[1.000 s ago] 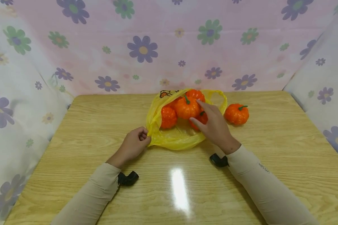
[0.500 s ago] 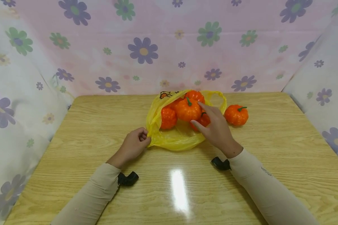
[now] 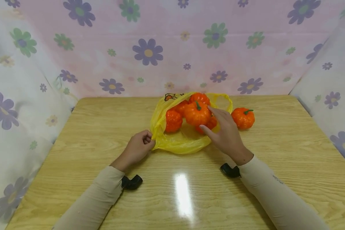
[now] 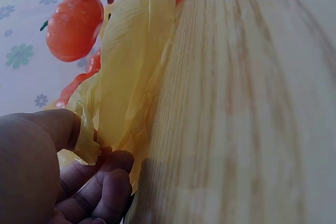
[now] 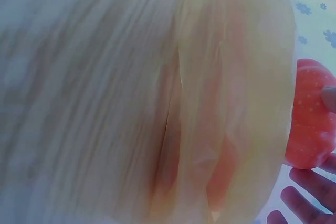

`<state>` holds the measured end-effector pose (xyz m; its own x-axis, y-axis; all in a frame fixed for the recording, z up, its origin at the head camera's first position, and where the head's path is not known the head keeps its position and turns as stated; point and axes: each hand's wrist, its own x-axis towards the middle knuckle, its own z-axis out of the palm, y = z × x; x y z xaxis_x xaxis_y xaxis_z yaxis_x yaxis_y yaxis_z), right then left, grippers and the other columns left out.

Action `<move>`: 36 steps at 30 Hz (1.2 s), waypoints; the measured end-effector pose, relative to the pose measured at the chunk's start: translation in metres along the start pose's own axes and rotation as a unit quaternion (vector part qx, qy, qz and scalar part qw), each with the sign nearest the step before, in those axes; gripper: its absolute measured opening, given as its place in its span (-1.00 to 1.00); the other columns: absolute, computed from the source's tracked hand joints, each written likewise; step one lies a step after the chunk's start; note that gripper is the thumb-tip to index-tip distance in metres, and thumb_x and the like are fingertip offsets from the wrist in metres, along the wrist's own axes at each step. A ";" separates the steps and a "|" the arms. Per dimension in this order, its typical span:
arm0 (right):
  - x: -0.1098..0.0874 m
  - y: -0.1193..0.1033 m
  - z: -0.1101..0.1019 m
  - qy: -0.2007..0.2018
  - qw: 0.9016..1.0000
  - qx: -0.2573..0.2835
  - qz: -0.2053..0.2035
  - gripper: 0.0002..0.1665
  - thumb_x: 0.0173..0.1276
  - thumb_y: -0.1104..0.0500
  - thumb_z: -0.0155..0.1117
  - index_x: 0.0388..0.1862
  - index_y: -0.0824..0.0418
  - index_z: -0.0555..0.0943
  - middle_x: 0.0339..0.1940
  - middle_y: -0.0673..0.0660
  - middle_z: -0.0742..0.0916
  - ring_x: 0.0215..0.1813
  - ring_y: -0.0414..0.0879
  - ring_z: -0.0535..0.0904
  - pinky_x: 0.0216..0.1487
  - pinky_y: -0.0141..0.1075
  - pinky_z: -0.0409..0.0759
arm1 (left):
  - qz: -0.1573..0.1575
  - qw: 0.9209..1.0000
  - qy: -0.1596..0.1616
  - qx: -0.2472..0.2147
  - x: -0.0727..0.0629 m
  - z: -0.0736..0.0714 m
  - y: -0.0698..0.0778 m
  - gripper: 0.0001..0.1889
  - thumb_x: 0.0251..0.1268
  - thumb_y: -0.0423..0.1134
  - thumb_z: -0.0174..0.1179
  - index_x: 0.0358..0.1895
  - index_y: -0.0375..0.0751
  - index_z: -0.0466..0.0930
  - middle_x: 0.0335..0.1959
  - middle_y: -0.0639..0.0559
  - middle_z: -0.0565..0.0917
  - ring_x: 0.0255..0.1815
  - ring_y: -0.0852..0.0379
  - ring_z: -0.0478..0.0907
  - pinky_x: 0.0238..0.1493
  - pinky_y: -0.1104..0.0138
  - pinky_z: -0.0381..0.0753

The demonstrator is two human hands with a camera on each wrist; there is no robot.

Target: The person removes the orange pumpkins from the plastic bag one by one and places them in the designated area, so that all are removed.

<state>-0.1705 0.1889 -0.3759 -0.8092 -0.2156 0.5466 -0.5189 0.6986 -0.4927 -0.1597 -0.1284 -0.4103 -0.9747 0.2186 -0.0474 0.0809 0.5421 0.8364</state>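
A small orange toy pumpkin (image 3: 196, 115) with a green stem is in my right hand (image 3: 227, 136), gripped between thumb and fingers above the mouth of a yellow plastic bag (image 3: 184, 147). In the left wrist view this pumpkin (image 4: 73, 27) hangs clear of the bag's rim. Several more orange pumpkins lie inside the bag, one pumpkin (image 3: 173, 121) at its left and another pumpkin (image 3: 199, 98) at the back; one under the held pumpkin is partly hidden. My left hand (image 3: 135, 147) pinches the bag's near left edge between thumb and curled fingers.
One orange pumpkin (image 3: 243, 118) sits on the wooden table (image 3: 281, 134), just right of the bag's handle loop (image 3: 230, 101). A flowered cloth (image 3: 172, 48) rises behind the table. Black wrist mounts (image 3: 132, 182) stick out near both sleeves.
My right hand has drifted slightly right and toward me, carrying the pumpkin with it. My left hand keeps its pinch on the bag, which stays about where it was.
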 end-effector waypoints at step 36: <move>-0.010 0.036 -0.045 0.056 0.997 -0.021 0.042 -0.20 0.21 0.18 0.50 0.43 0.24 0.44 0.23 0.38 0.63 0.22 0.33 0.51 0.22 0.29 0.44 | -0.012 1.000 -0.007 -0.008 0.000 0.000 0.001 -0.92 0.37 -0.27 0.16 -0.22 -0.21 0.53 -0.35 -0.04 0.58 -0.42 0.11 0.48 -0.33 0.33 0.53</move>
<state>-0.1684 0.2468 -0.3684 -0.8121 -0.0804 0.5779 -0.4373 0.7395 -0.5117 -0.1598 -0.1279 -0.4097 -0.9734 0.2168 -0.0744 0.0547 0.5348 0.8432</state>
